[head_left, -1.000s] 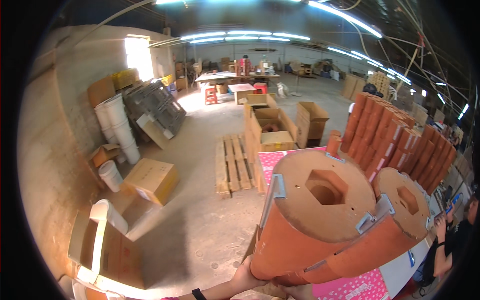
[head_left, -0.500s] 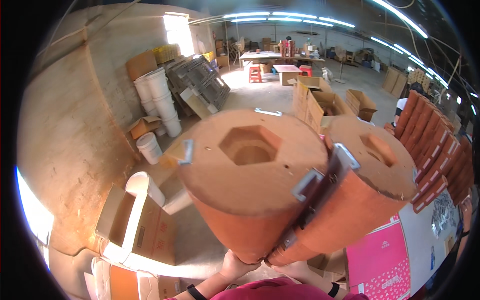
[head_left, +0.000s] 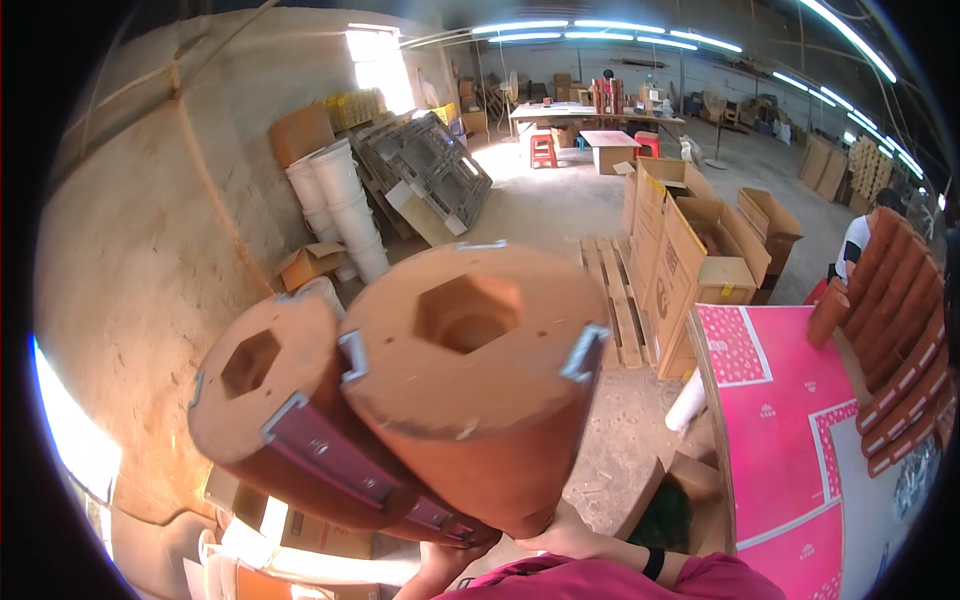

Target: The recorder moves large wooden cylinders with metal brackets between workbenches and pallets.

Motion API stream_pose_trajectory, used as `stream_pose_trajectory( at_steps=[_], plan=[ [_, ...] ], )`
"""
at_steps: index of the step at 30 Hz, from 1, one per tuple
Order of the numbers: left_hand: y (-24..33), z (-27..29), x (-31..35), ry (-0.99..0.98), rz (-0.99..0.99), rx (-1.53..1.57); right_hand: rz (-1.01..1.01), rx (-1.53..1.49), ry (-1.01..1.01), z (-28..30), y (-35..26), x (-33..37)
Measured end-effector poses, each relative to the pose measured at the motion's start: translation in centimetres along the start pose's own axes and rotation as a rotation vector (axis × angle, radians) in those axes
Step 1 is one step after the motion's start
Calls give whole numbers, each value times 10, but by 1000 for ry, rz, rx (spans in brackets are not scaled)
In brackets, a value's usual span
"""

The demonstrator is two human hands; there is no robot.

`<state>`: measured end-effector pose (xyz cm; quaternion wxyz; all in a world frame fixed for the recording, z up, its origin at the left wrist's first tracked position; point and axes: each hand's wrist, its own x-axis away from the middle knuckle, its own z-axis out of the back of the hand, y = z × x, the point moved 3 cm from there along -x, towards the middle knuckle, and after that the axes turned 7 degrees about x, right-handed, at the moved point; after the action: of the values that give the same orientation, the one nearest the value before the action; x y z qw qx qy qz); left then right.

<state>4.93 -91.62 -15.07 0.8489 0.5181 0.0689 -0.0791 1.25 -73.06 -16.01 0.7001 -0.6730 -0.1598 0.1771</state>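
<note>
Two orange-brown cylinders stand upright and tilted in front of me. Each has a flat round top with a hexagonal hole, and metal brackets at the rim. The smaller-looking left cylinder (head_left: 282, 390) leans outward, with a dark metal strip (head_left: 345, 460) down its side. Beside it, the right cylinder (head_left: 470, 405) looms closer and hides part of the floor. My left hand (head_left: 452, 562) is closed around the left cylinder's lower end, and my right hand (head_left: 558, 532) around the right one's. Fingers are partly hidden under the cylinders.
To the right is a table covered with pink sheets (head_left: 775, 400), bearing stacked orange-brown cylinders (head_left: 890, 290). Cardboard boxes (head_left: 675, 270) and a wooden pallet (head_left: 615, 300) lie ahead. White buckets (head_left: 340, 200) stand by the left wall. A person (head_left: 855, 240) is behind the stack.
Both cylinders have swung left in view, still in my hands. The view has turned right, showing more of the pink table, and the boxes ahead stand fully visible.
</note>
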Motion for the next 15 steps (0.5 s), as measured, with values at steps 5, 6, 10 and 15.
stream_pose_trajectory(
  at_steps=[5,6,10,15],
  plan=[
    [-20,4,-69,100,216,371,13,81,19,35,-33,-81],
    [-25,5,-84,101,219,372,11,81,17,41,-31,-97],
    [-37,18,-152,156,149,186,-21,54,7,59,-23,-165],
    [-70,31,-245,125,154,165,-55,48,55,84,-13,-257]
  ],
)
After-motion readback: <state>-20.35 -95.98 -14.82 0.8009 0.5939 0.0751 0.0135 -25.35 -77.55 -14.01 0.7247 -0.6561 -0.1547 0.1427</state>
